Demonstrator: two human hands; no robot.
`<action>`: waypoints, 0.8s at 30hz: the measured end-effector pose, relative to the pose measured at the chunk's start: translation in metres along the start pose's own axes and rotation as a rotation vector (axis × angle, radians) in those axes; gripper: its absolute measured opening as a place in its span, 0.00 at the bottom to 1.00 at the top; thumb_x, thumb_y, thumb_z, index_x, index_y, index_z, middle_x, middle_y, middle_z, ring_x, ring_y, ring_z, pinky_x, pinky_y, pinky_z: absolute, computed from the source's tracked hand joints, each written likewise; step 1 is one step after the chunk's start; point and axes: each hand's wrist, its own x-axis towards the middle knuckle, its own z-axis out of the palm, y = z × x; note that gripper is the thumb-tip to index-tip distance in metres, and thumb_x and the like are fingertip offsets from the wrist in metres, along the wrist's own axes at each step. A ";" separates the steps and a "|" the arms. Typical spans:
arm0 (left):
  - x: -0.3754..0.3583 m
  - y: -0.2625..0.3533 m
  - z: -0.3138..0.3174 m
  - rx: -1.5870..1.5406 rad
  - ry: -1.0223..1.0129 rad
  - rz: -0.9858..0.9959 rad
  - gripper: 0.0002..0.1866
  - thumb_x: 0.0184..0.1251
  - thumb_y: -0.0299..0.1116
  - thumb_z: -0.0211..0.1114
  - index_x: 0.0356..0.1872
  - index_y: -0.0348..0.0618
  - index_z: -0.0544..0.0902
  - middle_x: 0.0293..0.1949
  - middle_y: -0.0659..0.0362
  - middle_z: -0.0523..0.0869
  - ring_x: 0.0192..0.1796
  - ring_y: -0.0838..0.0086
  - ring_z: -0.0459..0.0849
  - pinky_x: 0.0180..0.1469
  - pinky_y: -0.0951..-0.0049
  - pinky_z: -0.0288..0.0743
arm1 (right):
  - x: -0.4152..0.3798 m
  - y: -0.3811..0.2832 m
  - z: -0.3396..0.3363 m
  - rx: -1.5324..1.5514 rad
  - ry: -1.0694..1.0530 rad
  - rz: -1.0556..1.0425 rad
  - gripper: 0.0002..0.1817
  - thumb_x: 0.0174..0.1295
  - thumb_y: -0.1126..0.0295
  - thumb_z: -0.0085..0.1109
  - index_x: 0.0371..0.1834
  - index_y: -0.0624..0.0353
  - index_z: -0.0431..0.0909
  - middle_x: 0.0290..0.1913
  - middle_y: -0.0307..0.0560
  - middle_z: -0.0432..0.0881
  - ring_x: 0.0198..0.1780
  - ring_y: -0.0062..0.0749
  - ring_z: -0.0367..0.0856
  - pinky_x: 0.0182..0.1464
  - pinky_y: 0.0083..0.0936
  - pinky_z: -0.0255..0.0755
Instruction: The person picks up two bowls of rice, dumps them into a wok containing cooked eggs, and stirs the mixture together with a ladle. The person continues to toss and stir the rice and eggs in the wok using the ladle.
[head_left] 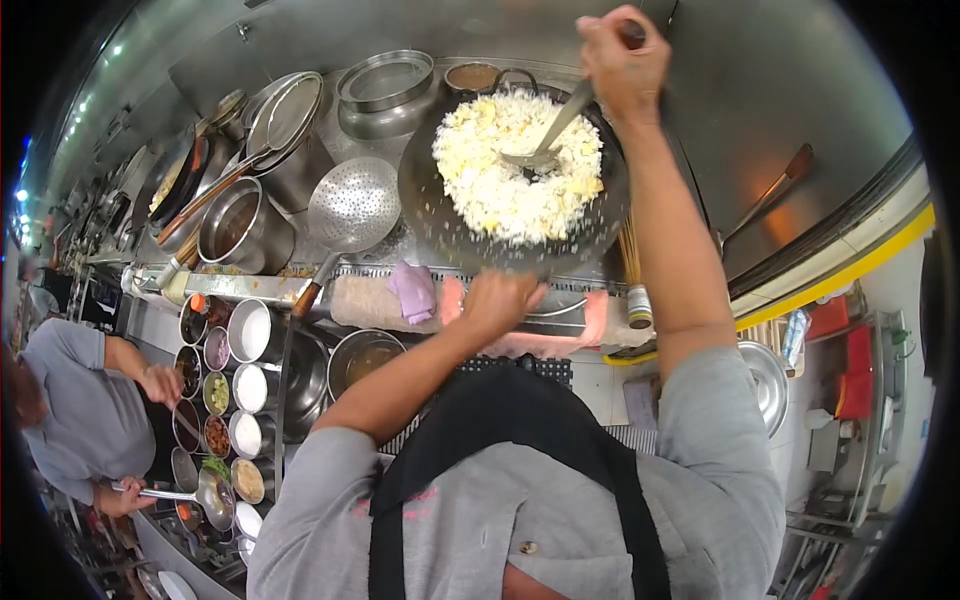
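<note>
A black wok [425,205] holds white fried rice [470,150] with yellow bits, some grains blurred by motion. My right hand [625,65] is closed around the dark handle end of a metal wok spatula [567,115], raised above the wok's far right side. The spatula's head reaches down into the rice. At the wok's near rim, my left hand [500,305] is curled, blurred, and gripping the wok; the exact grip is hidden under the fingers. A loop handle [515,75] shows on the wok's far side.
To the wok's left lie a perforated strainer [353,205], a steel pot [240,225] and a purple cloth [412,290]. Another long-handled tool [770,195] leans at right. A co-worker [75,400] holds a ladle [213,498] beside several ingredient containers [250,330].
</note>
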 end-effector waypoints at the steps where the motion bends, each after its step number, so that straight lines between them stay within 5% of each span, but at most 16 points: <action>1: -0.011 0.003 -0.008 -0.006 -0.033 0.023 0.20 0.69 0.52 0.65 0.25 0.48 0.85 0.22 0.52 0.86 0.25 0.52 0.86 0.29 0.52 0.78 | 0.004 -0.033 0.001 -0.012 0.026 -0.019 0.15 0.65 0.78 0.62 0.23 0.53 0.68 0.16 0.31 0.68 0.13 0.15 0.64 0.15 0.20 0.59; 5: 0.043 -0.008 -0.036 0.058 -0.035 0.051 0.21 0.71 0.54 0.62 0.25 0.49 0.84 0.23 0.52 0.87 0.26 0.52 0.86 0.30 0.52 0.79 | 0.003 -0.087 0.012 -0.010 0.074 -0.098 0.15 0.66 0.78 0.60 0.23 0.52 0.67 0.15 0.31 0.66 0.12 0.16 0.63 0.14 0.20 0.59; 11: 0.003 -0.002 -0.005 0.036 -0.015 0.030 0.18 0.68 0.51 0.66 0.25 0.48 0.84 0.22 0.52 0.86 0.23 0.54 0.85 0.27 0.54 0.78 | 0.007 -0.007 -0.003 0.021 0.058 0.008 0.15 0.62 0.79 0.66 0.23 0.56 0.68 0.17 0.33 0.69 0.15 0.17 0.67 0.16 0.21 0.60; 17: 0.056 -0.013 -0.043 0.021 0.017 0.085 0.18 0.68 0.49 0.67 0.25 0.47 0.84 0.21 0.51 0.85 0.23 0.54 0.85 0.28 0.54 0.78 | 0.005 -0.094 0.012 -0.046 0.087 -0.042 0.14 0.66 0.78 0.60 0.23 0.52 0.67 0.15 0.31 0.66 0.12 0.16 0.64 0.14 0.20 0.60; 20: 0.046 -0.026 -0.008 0.035 0.046 0.032 0.18 0.68 0.50 0.67 0.24 0.48 0.85 0.21 0.52 0.85 0.23 0.55 0.84 0.28 0.54 0.77 | -0.004 -0.019 0.015 -0.040 0.108 0.027 0.14 0.61 0.80 0.66 0.23 0.57 0.69 0.17 0.35 0.69 0.15 0.19 0.67 0.18 0.23 0.62; 24: -0.009 0.010 -0.030 0.007 -0.087 0.027 0.17 0.68 0.49 0.66 0.25 0.48 0.85 0.22 0.53 0.86 0.25 0.55 0.86 0.28 0.54 0.78 | 0.021 -0.019 -0.020 0.071 0.112 0.061 0.14 0.61 0.80 0.65 0.24 0.57 0.70 0.17 0.35 0.66 0.15 0.20 0.67 0.18 0.21 0.62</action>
